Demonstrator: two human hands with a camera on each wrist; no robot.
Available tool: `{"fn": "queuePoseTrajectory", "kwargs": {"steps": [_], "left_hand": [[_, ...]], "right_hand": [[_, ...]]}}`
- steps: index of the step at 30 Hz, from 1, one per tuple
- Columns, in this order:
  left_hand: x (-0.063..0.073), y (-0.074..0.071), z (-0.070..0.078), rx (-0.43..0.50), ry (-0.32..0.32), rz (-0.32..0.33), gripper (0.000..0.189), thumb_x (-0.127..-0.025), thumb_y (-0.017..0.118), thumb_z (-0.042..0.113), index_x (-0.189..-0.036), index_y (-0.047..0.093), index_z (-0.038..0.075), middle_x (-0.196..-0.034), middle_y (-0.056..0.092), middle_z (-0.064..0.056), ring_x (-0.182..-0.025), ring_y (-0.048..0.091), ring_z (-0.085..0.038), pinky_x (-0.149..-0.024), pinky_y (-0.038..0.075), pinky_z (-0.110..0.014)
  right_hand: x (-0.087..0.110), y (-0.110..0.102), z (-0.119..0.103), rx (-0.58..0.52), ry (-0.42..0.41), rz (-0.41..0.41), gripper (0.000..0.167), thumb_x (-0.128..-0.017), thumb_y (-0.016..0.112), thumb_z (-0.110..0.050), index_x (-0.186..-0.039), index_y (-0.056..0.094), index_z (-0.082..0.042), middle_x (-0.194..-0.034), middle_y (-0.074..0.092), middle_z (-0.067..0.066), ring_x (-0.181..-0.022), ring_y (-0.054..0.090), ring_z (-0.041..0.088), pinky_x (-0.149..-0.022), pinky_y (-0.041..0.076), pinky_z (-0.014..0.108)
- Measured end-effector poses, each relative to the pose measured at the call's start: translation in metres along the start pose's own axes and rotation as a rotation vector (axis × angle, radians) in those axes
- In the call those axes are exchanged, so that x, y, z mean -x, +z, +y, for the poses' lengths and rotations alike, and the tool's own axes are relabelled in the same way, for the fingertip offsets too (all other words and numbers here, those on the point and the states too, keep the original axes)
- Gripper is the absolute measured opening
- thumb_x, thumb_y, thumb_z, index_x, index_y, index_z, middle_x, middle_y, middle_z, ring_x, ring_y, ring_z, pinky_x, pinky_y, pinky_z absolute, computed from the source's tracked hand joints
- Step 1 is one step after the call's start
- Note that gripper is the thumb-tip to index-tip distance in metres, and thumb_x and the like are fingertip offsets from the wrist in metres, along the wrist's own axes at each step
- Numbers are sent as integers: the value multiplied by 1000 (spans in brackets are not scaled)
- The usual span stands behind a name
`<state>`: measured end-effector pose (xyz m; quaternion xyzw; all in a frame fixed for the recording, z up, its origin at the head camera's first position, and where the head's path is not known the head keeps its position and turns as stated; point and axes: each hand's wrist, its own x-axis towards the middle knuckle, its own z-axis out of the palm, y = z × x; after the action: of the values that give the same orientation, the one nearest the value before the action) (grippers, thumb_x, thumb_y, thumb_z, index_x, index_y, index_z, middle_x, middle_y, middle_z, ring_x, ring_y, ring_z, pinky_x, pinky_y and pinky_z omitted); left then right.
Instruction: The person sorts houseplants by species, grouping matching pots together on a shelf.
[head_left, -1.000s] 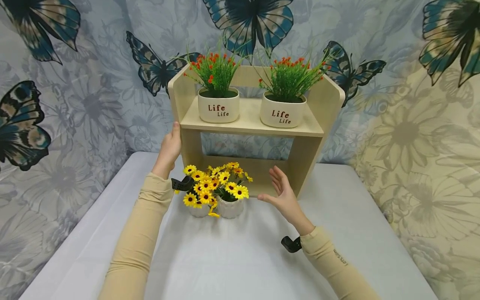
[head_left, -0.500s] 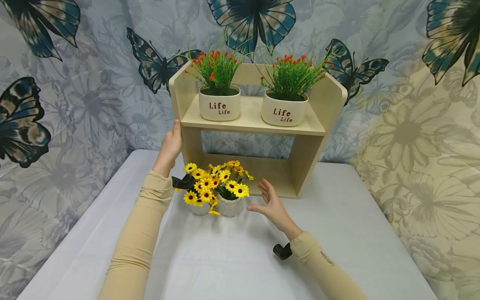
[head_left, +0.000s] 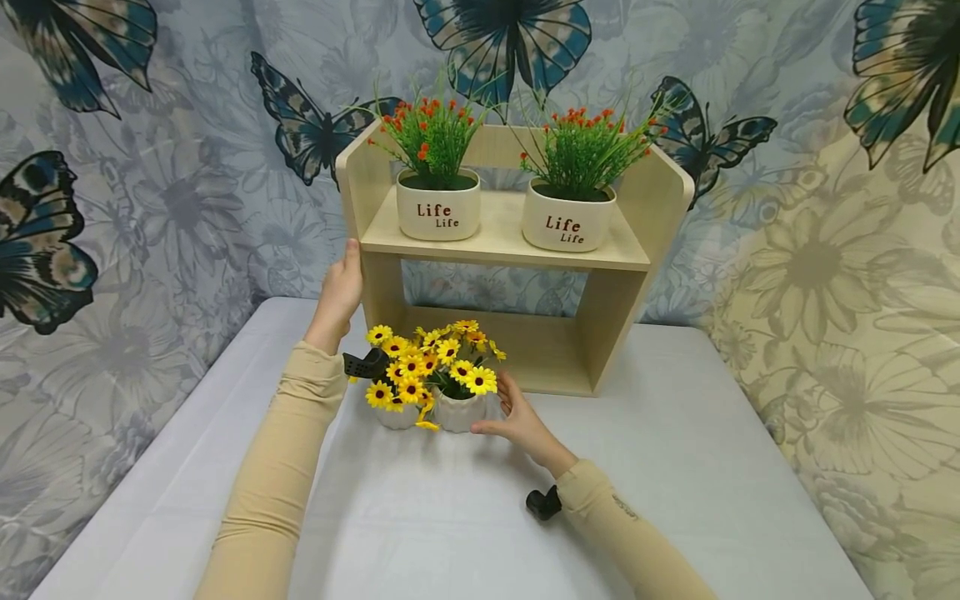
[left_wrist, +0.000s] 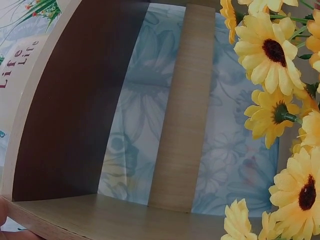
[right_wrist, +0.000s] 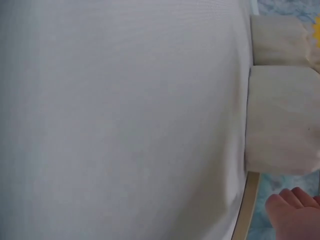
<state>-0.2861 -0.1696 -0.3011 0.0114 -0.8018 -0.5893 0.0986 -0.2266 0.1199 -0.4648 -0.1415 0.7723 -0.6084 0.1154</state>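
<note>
My left hand [head_left: 339, 293] lies along the outer left side of a pale wooden two-tier shelf [head_left: 502, 260], touching it; some of its fingers are hidden. In the left wrist view its fingers [left_wrist: 22, 235] show at the panel's edge. My right hand [head_left: 525, 423] is beside the right-hand of two small white pots with yellow daisy-like flowers, thumb and fingers spread. A gap shows between hand and right pot [right_wrist: 285, 120] in the right wrist view. That pot [head_left: 459, 412] stands on the table before the shelf, close to the left pot [head_left: 396, 416].
Two white "Life" pots [head_left: 438, 215] with green plants and red flowers stand on the upper tier. A white cloth covers the table [head_left: 442, 517]. Butterfly-patterned fabric [head_left: 187, 208] hangs behind the shelf and at both sides.
My right hand has moved left and slightly down, from in front of the shelf's lower tier to beside the right flower pot. The left hand stays on the shelf's side.
</note>
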Motion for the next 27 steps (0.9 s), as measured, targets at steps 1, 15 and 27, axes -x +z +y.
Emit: {"fn": "queuePoseTrajectory", "kwargs": {"steps": [1,15,27], "left_hand": [[0,0,0,0,-1,3,83,-90,14,66,-147,23,7,-145,30,-19,-130,29,-35,-105,21,-48],[2,1,1,6,8,22,82,-91,16,64,-143,32,2,-137,39,-23,-124,36,-36,-102,26,-48],[4,0,2,-17,-15,-8,83,-90,14,66,-148,17,7,-151,16,-15,-135,15,-33,-107,14,-47]], "right_hand": [[-1,2,0,-3,11,3,102,-78,77,-14,-149,4,-5,-152,11,15,-136,16,31,-108,17,43],[-11,21,-9,-59,-65,-58,94,-71,82,-10,-144,22,-16,-142,34,3,-129,31,21,-106,21,44],[-8,31,-16,-62,-111,-27,91,-70,83,-10,-141,26,-9,-136,38,10,-122,40,25,-102,30,40]]}}
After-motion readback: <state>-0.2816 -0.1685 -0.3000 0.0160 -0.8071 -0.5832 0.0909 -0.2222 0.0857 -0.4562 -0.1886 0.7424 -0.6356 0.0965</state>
